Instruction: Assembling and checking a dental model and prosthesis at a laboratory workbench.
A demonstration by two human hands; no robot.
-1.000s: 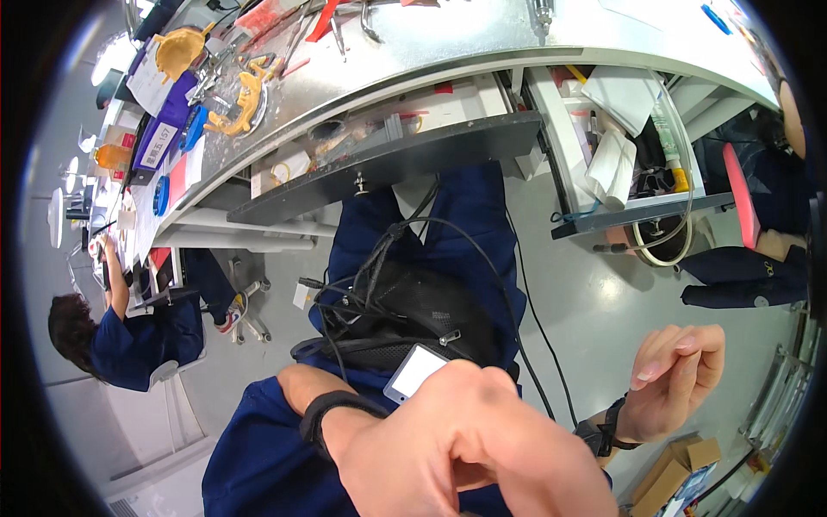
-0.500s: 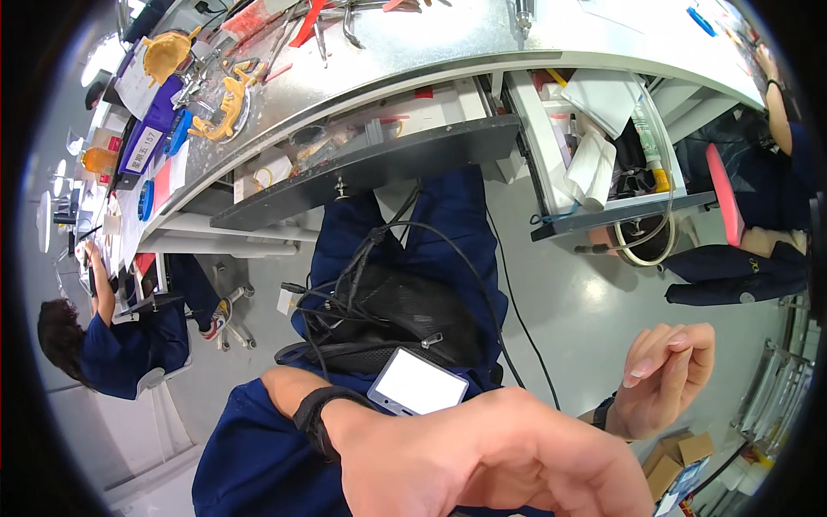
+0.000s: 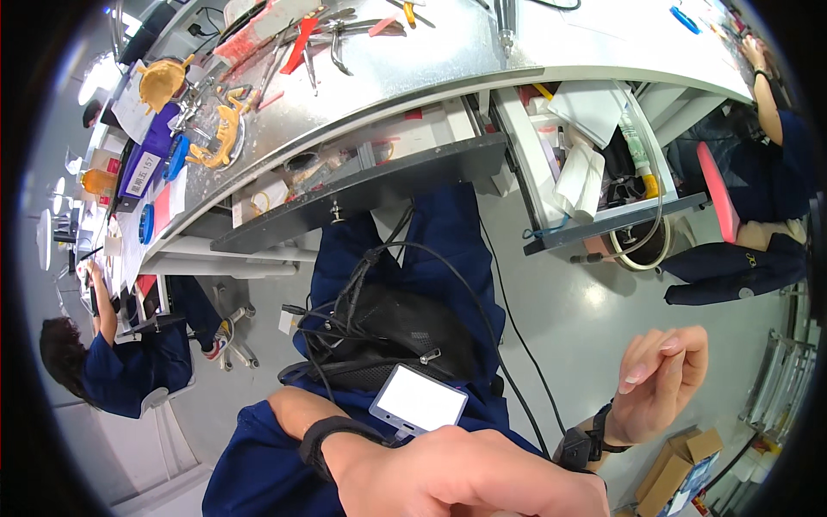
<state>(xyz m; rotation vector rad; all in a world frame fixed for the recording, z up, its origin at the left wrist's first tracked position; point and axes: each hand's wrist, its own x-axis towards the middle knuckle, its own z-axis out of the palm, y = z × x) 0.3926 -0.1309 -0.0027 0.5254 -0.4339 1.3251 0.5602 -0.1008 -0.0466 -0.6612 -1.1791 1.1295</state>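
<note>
My left hand point(image 3: 465, 472) reaches across my lap from the lower left, its back toward me and a black strap point(image 3: 323, 441) round its wrist. Its fingers bend down out of the picture, so what they hold is hidden. My right hand point(image 3: 662, 379) is raised at the lower right, fingers curled together with nothing visible in them. A black wrist device point(image 3: 579, 446) on a band sits at the right wrist, close beside the left hand. Below my waist lie a white badge in a clear holder point(image 3: 419, 398) and a black mesh bag point(image 3: 422, 323) with cables.
A metal-topped bench point(image 3: 413, 73) carries pliers point(image 3: 338, 47), yellowish dental models point(image 3: 226, 138) and a purple box point(image 3: 148, 155). Two drawers, a wide one point(image 3: 370, 185) and a side one point(image 3: 620, 222), stand pulled out. One person point(image 3: 129, 362) sits at left, another point(image 3: 788, 155) at right. A cardboard box point(image 3: 676, 470) stands on the floor.
My left hand has drawn lower and slightly left, uncovering the black device on the right wrist. The right hand has shifted a little left. The bench view has moved slightly.
</note>
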